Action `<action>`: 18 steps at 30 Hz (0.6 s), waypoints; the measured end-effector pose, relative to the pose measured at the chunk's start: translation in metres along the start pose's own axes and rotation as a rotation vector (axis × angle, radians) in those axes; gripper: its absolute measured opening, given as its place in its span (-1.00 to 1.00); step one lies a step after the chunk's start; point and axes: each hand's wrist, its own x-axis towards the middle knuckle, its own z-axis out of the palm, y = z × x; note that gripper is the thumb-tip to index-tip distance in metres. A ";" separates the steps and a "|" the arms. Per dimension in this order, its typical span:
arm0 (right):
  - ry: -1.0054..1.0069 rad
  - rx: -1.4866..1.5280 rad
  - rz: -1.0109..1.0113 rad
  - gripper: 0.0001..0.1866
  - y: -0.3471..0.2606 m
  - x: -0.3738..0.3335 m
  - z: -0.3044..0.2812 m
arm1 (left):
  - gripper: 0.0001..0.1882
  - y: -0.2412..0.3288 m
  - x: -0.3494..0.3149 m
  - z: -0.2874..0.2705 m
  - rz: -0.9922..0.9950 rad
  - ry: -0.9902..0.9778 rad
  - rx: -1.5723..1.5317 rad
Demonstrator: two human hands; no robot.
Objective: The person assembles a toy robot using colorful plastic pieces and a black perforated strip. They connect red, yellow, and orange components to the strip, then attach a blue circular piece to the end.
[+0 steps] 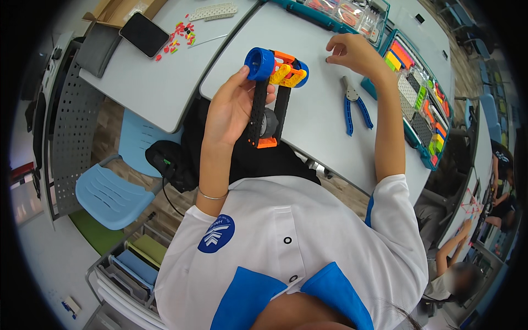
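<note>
My left hand is closed on a building-kit model, held up over the near edge of the table. Two blue wheels sit at the model's top, with orange and yellow pieces between them. Two black beams run down from there, a grey wheel lies between them, and an orange piece joins their lower ends. Over the table to the right, my right hand has its thumb and fingertips drawn together. Something tiny and dark shows at those tips, too small to name. Below that hand lies a pair of blue-handled pliers.
An open teal parts case with sorted coloured pieces stands at the right, another at the back. On the left table are a phone, scattered small red pieces and white perforated plates. Blue chairs stand at the left; people sit far right.
</note>
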 end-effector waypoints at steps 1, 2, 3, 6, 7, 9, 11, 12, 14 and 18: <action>-0.019 -0.032 0.000 -0.80 0.000 0.004 0.006 | -0.61 0.000 0.001 -0.001 -0.022 -0.024 -0.016; -0.040 -0.064 -0.002 -0.81 0.000 0.007 0.012 | -0.62 0.000 0.001 -0.003 -0.043 -0.045 -0.033; -0.061 -0.095 -0.002 -0.82 0.001 0.010 0.016 | -0.62 0.001 0.001 -0.003 -0.065 -0.067 -0.050; -0.012 -0.093 -0.017 -0.90 0.004 0.013 0.023 | -0.65 0.001 -0.001 0.008 -0.044 0.005 -0.055; -0.006 -0.060 -0.056 -0.89 0.004 0.013 0.023 | -0.65 0.001 -0.001 0.008 -0.051 0.009 -0.054; 0.008 0.007 -0.132 -0.87 -0.004 0.010 0.017 | -0.64 0.001 0.000 0.008 -0.066 0.017 -0.053; 0.088 0.172 -0.234 -0.86 -0.020 0.005 0.005 | -0.59 -0.003 0.004 -0.002 -0.107 -0.059 -0.065; 0.127 0.255 -0.285 -0.86 -0.029 0.002 0.000 | -0.56 -0.005 0.005 -0.005 -0.127 -0.096 -0.072; 0.114 0.462 -0.417 -0.85 -0.046 -0.005 -0.010 | -0.54 -0.006 0.003 0.001 -0.133 -0.110 0.024; -0.035 0.629 -0.615 -0.86 -0.071 -0.020 -0.023 | -0.50 -0.010 0.000 0.014 -0.095 -0.131 0.240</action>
